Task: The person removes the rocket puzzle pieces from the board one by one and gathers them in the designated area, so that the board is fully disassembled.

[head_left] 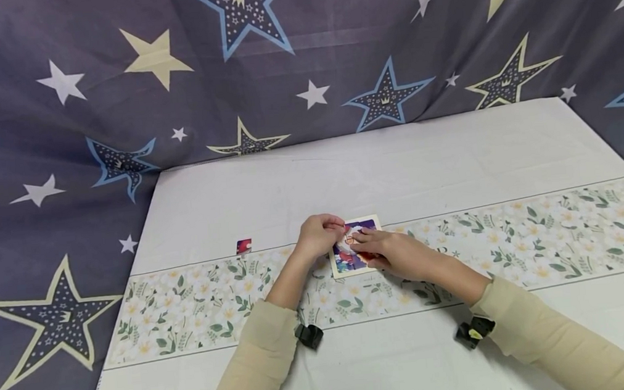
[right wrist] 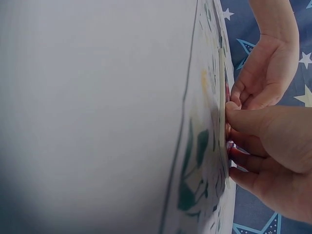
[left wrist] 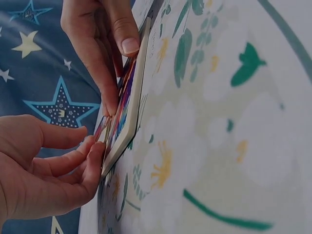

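Note:
A small square picture puzzle (head_left: 345, 261) with a cream border lies on the table, its colourful picture partly covered by both hands. At its left edge my left hand (head_left: 318, 236) pinches a thin puzzle piece (left wrist: 101, 128) between thumb and fingers, tilted against the board in the left wrist view. My right hand (head_left: 400, 253) reaches over from the right, with extended fingers resting on the picture. Its fingertips come right up to the pinched piece, and in the right wrist view its thumb lies at the cream edge (right wrist: 222, 97) of the board.
A loose red and dark puzzle piece (head_left: 244, 246) lies on the table to the left of the board. The white table (head_left: 377, 171) carries a floral band (head_left: 549, 236) across its middle. A dark star-patterned cloth (head_left: 311, 52) hangs behind and at the sides.

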`<state>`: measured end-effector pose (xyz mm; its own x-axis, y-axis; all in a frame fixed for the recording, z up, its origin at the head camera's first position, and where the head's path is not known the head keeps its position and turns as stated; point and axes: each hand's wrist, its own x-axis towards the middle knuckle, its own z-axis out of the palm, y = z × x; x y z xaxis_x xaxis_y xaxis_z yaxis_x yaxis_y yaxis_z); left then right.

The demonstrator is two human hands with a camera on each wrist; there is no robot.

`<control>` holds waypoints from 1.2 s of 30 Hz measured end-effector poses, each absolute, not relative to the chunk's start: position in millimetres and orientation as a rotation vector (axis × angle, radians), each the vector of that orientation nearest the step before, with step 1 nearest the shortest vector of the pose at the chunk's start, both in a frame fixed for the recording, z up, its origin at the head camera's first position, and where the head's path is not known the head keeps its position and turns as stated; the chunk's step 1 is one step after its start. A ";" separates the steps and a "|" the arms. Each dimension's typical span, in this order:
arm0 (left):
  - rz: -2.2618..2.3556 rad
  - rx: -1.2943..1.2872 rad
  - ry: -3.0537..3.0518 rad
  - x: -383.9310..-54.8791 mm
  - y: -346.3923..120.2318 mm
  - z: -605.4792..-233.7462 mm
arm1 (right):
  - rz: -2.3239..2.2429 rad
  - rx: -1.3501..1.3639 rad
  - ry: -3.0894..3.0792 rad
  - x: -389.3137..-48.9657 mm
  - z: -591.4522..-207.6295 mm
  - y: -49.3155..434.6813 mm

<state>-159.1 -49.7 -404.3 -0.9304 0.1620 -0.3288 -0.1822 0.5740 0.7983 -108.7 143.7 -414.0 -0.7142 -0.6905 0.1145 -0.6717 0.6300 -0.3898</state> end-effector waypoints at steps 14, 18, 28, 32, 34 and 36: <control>1.329 -0.080 2.455 -162.5 -46.3 -408.2 | -0.640 -1.128 2.778 -108.2 -414.0 143.8; 1.347 -0.078 2.462 -163.6 -44.2 -410.0 | -0.634 -1.118 2.776 -108.0 -413.2 143.7; 1.341 -0.073 2.513 -161.8 -41.2 -410.0 | -0.632 -1.116 2.773 -107.9 -412.4 143.7; 1.370 -0.092 2.508 -160.2 -41.6 -410.3 | -0.636 -1.122 2.772 -107.8 -412.8 143.7; 1.385 -0.099 2.505 -159.6 -42.0 -410.7 | -0.642 -1.122 2.771 -107.9 -413.1 143.5; 1.391 -0.108 2.509 -158.9 -42.7 -410.7 | -0.647 -1.125 2.769 -108.1 -413.3 143.0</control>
